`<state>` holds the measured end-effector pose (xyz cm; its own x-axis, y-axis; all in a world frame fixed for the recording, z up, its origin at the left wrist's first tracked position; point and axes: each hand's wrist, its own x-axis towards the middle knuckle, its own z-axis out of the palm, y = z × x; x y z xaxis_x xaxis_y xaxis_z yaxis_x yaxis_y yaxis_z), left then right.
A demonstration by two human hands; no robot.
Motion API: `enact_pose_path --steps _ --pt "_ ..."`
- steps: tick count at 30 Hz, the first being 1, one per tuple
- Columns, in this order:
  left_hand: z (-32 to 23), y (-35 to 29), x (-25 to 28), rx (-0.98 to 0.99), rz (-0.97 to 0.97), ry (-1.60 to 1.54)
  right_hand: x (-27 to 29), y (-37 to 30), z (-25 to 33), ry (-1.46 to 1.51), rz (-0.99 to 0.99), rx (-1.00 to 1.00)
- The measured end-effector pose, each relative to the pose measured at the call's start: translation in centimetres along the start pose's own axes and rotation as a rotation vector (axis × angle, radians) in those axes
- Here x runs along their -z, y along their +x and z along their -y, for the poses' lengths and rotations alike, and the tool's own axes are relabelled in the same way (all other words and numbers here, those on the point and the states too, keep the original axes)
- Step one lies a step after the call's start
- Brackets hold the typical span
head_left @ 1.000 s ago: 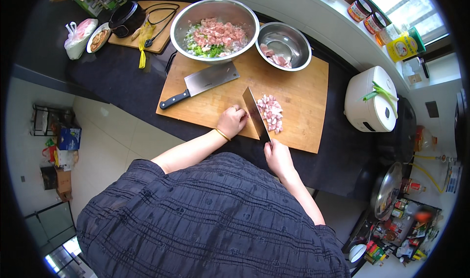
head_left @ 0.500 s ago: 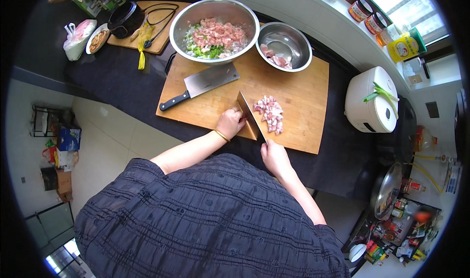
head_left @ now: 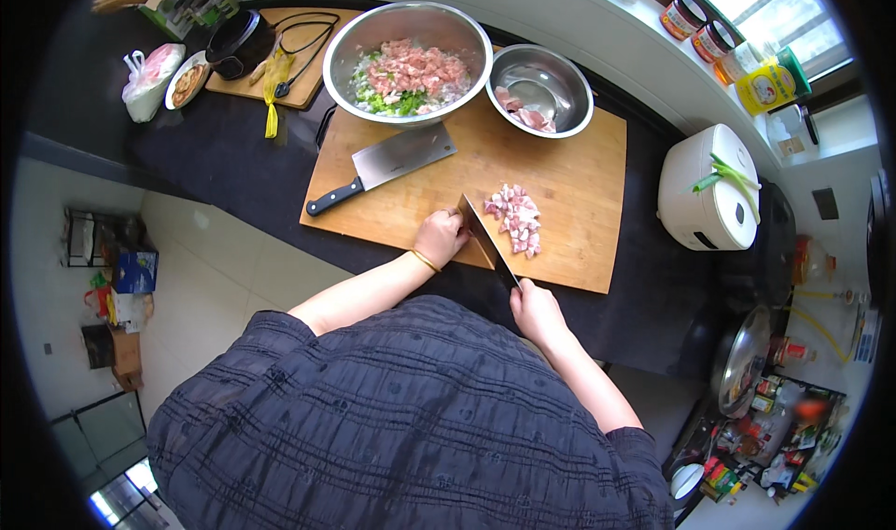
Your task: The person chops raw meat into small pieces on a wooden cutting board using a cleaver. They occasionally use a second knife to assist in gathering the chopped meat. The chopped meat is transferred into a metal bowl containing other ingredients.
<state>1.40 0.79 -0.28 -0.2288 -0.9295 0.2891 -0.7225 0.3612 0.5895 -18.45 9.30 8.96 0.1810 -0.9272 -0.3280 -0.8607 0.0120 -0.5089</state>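
Observation:
My right hand [head_left: 539,310] is closed round the handle of a kitchen knife [head_left: 489,243], whose blade slants away over the near edge of the wooden cutting board [head_left: 579,222]. Just left of the blade, my left hand [head_left: 442,236] presses down on the board with its fingers curled. Whatever lies under those fingers is hidden. Right of the knife is a pile of diced pink and white meat [head_left: 515,217]. A cleaver [head_left: 403,155] with a black handle lies flat on the left part of the board, apart from both hands.
At the board's far edge stand a large steel bowl [head_left: 334,63] of minced meat and chopped greens, and a smaller steel bowl [head_left: 581,110] with meat pieces. A white rice cooker [head_left: 695,189] topped with green onion stands right. Another board [head_left: 299,93] with a cable lies far left.
My right hand has drawn the knife a little toward me and to the right. The left hand stays in nearly the same place.

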Motion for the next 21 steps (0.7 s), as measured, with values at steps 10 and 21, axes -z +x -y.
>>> enact_pose_path --steps 10,21 --pt "0.2 0.2 -0.1 -0.039 -0.038 -0.016 -1.5 4.3 3.2 0.014 -0.08 -0.04" --pt "-2.5 3.6 -2.5 0.07 0.099 -0.145 4.1 0.3 -0.3 0.724 -0.153 -0.298"
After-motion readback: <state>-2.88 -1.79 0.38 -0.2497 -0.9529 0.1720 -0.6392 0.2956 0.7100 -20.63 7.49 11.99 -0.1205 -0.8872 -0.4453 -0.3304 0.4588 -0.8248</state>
